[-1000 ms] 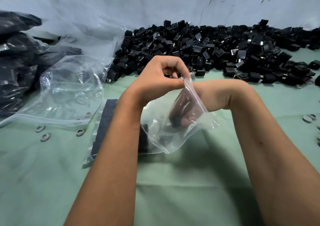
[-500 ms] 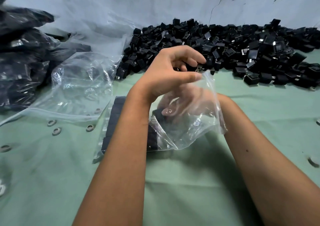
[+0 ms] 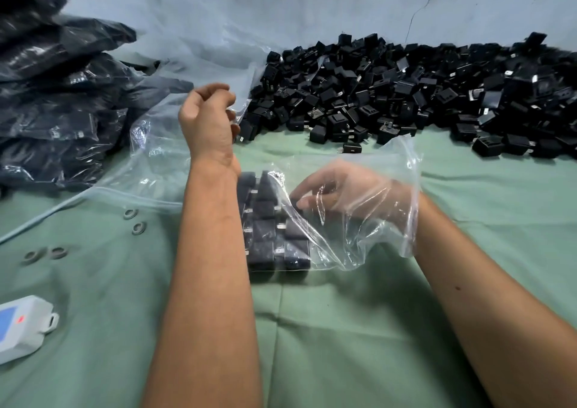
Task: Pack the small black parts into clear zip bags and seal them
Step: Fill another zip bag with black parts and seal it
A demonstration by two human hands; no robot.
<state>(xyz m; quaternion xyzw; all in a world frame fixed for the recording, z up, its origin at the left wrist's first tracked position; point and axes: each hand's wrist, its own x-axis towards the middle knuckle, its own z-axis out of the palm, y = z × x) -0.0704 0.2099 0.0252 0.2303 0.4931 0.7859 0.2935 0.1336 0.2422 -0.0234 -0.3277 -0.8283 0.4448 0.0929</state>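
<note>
- The right hand (image 3: pixel 349 195) is inside a clear zip bag (image 3: pixel 387 170), the film draped over it from the wrist forward; its fingers are loosely curled, and the fingertips (image 3: pixel 301 203) reach toward the packed rows. I cannot tell whether they pinch a part or only nudge one
- Reaching in this way looks meant to seat the parts in tidy rows, so the bag lies flat and its zip can close
- The black parts in the bag (image 3: pixel 274 229) lie in neat rows on the green cloth (image 3: pixel 343 329), near the middle of the tabletop, just left of the right fingertips and partly behind the left forearm
- The left hand (image 3: pixel 207 120) is raised above the cloth, its grip curled, thumb and fingers nipping a thin edge of clear plastic (image 3: pixel 240 111). Whether that edge belongs to the same bag or to the empty bags beside it is unclear; holding it up would keep a mouth open
- The loose black parts (image 3: pixel 406 95) are heaped along the far edge, against the wall, within easy reach for the next handful
- Filled bags (image 3: pixel 56 95) are stacked at the far left corner, with empty clear bags (image 3: pixel 156 145) spread in front
- Small metal rings (image 3: pixel 131 213) lie on the cloth at left, and a white device (image 3: pixel 22 326) sits at the near left edge
- The bag in hand is not yet sealed
</note>
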